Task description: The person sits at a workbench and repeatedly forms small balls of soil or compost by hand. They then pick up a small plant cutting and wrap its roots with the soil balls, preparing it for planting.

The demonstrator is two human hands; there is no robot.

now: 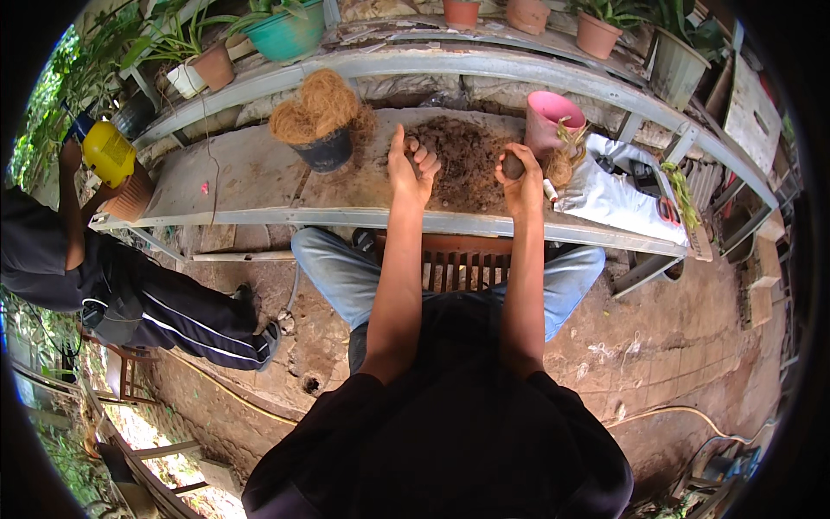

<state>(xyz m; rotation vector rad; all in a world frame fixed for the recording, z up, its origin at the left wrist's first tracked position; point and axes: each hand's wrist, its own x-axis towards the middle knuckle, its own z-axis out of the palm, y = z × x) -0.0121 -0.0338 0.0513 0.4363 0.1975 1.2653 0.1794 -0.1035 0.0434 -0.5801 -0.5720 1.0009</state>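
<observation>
The right hand (525, 183) grips a dark, roundish lump (513, 166), probably packed soil though its surface is hard to make out, just above the right edge of the loose soil (462, 160) on the table (233, 180). Over the heap's left side, the left hand (410, 173) has its thumb up and fingers curled; whether they enclose anything I cannot tell. A pink pot (553, 111) stands behind the right hand, and a black pot (326, 153) (topped with shaggy brown fibre (316, 105)) sits farther left.
</observation>
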